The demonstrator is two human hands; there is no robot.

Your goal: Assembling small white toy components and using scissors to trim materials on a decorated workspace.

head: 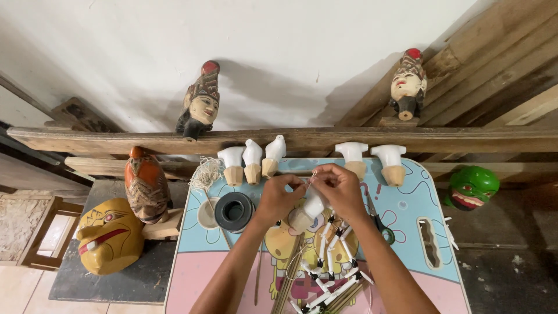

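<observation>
Your left hand (278, 197) and right hand (340, 187) meet over the middle of the pastel cartoon-printed tabletop (407, 203). Both are closed, pinching a thin pale string (312, 176) above the small white-painted wooden puppet torso (308, 209). Its tan, bare-wood base tilts down toward your left hand, which is nearer. Smooth white jointed arm sticks (331, 273) lie just below.

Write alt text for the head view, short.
Both hands, left hand and right hand, hold a white puppet torso and a thin string above a small pastel table. Five more white torsos line its far edge, and painted puppet heads sit on a wooden beam behind.
</observation>
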